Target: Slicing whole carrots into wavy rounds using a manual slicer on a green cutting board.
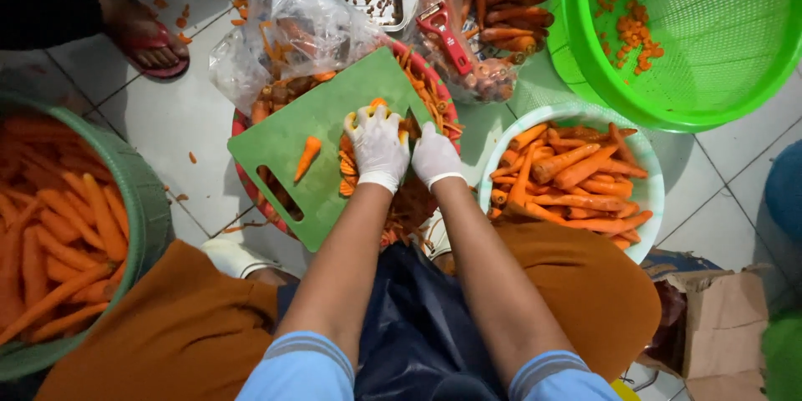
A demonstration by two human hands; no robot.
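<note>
Both my hands wear white gloves and work over a green cutting board (288, 146) that rests on a red basin (242, 175). My left hand (378, 144) presses down on a carrot (378, 104) at the board's far edge, with cut orange slices (346, 169) stacked beside it. My right hand (434, 154) is closed next to it; what it grips is hidden, though a dark blade edge shows near the fingers. A carrot tip (307, 155) lies alone in the middle of the board.
A white bowl of peeled carrots (647, 192) stands to the right, a green basket (693, 33) with a few scraps behind it. A green tub of carrots (138, 192) is on the left. Plastic bags (292, 25), a red peeler (444, 33) and another person's sandalled foot (150, 42) lie beyond.
</note>
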